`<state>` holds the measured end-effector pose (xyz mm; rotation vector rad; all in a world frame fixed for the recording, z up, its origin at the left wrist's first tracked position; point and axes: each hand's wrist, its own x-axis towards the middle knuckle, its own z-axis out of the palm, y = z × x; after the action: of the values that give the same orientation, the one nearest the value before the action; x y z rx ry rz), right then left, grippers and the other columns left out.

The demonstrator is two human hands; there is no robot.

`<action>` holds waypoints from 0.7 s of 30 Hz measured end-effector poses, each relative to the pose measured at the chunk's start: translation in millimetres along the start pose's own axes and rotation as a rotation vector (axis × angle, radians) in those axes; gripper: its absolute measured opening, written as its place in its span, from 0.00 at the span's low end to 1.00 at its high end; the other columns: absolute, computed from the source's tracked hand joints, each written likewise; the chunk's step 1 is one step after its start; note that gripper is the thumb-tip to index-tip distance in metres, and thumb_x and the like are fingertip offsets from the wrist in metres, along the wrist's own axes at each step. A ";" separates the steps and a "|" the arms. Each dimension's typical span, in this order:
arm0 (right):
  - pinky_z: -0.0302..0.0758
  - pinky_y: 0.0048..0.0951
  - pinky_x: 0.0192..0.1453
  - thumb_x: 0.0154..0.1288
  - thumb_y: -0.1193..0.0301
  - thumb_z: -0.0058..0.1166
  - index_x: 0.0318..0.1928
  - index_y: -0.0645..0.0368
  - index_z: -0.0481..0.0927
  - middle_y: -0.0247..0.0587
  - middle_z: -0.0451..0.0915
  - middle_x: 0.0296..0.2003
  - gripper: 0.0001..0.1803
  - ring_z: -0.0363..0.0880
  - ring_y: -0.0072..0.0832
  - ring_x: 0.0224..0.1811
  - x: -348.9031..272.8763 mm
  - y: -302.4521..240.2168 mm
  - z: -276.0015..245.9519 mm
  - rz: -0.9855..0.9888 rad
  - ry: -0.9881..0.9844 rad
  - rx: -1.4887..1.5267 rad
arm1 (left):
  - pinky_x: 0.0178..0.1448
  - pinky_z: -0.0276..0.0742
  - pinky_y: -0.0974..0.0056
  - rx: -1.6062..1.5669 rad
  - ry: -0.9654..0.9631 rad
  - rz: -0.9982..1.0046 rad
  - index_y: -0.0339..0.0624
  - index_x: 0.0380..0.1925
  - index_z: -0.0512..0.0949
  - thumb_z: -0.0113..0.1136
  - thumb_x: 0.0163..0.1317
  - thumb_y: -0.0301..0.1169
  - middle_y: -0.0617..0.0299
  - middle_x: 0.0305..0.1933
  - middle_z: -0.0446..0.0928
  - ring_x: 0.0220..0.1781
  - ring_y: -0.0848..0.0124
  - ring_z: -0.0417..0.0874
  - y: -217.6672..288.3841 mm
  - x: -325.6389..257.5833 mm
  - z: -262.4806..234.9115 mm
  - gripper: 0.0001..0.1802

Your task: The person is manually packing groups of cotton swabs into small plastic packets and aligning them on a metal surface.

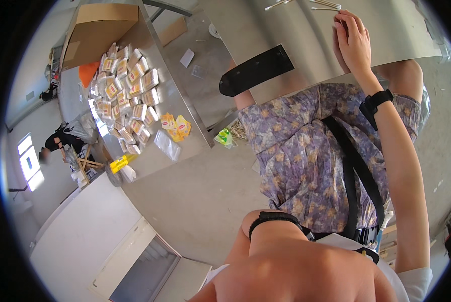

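Note:
At the top right, my right hand (354, 43) rests over the metal table (306, 40), a black band round its wrist. Its fingers are bent and held together; whatever may be between them is hidden. Close by its fingertips are the white-tipped ends of several cotton swabs (326, 6), and a few more swabs (277, 5) lie further left, cut off by the frame's upper edge. A long flat black piece (258, 70), rounded at one end, sticks out past the table's left edge. My left hand does not show.
On a second metal table (177, 93) to the left lies a heap of small clear packs (127, 95), beside yellow-orange packets (175, 127), a clear bag (166, 146) and a yellow tube-like thing (121, 163). A cardboard box (102, 32) stands behind. Another person (64, 141) is far left.

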<state>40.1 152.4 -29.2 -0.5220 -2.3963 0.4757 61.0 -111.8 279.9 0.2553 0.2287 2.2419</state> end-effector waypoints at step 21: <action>0.68 0.39 0.66 0.71 0.69 0.51 0.48 0.57 0.77 0.39 0.77 0.57 0.09 0.74 0.41 0.61 2.9 -13.9 -10.3 0.059 -0.004 0.034 | 0.75 0.64 0.46 0.067 0.210 0.154 0.47 0.16 0.62 0.38 0.79 0.51 0.65 0.15 0.60 0.16 0.74 0.57 -16.5 31.6 -85.9 0.31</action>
<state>41.3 144.0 -13.9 -0.5786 -2.3782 0.5428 31.2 -83.6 196.4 0.0736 0.4086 2.4176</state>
